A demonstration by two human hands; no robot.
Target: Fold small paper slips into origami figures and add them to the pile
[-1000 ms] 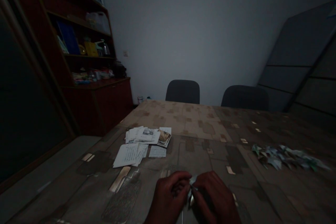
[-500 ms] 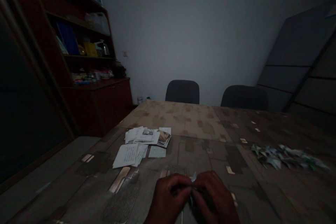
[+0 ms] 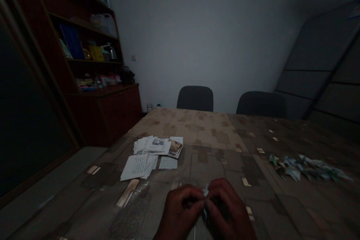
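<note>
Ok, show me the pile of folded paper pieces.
In the head view, the pile of folded paper pieces lies on the right of the patterned table, beyond and to the right of the right hand.

Patterned table (image 3: 213,131), papers (image 3: 149,155), folded paper heap (image 3: 305,167)

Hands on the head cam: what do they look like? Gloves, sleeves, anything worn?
The left hand and right hand are bare, with no gloves. No ring, watch or band shows, though the light is dim. No sleeve is in view; the bottom edge of the frame cuts both off around the wrists.
</note>
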